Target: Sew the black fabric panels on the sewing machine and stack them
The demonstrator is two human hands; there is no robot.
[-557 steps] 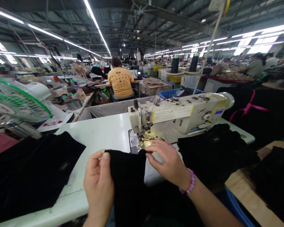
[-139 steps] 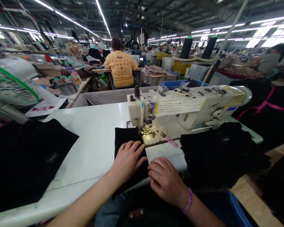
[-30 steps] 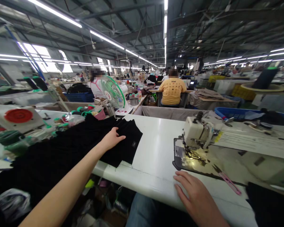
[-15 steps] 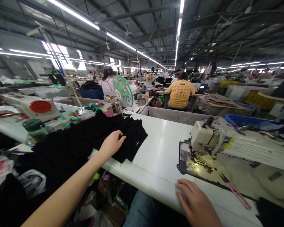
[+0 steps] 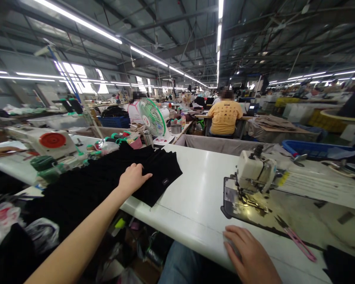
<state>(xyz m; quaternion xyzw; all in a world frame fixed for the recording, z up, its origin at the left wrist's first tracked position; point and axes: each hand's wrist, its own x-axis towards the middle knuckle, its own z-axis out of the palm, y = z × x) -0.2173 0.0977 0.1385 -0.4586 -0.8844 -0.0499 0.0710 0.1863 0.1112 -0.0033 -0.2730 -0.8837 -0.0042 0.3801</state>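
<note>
My left grip [image 5: 133, 178] lies flat, released, on black garments [image 5: 106, 181]; right grip [image 5: 248, 256] rests released on the white worktop [image 5: 195, 197] in a lamp-lit factory hall.

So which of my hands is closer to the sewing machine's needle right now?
Right. The right hand rests flat on the white table just below the needle; the left hand lies far off on the black fabric stack.

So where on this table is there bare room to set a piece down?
The white table is bare between the black fabric stack under the left hand and the sewing machine, back to the far edge. The right hand rests on the near edge. Left of the stack it is crowded.
</note>
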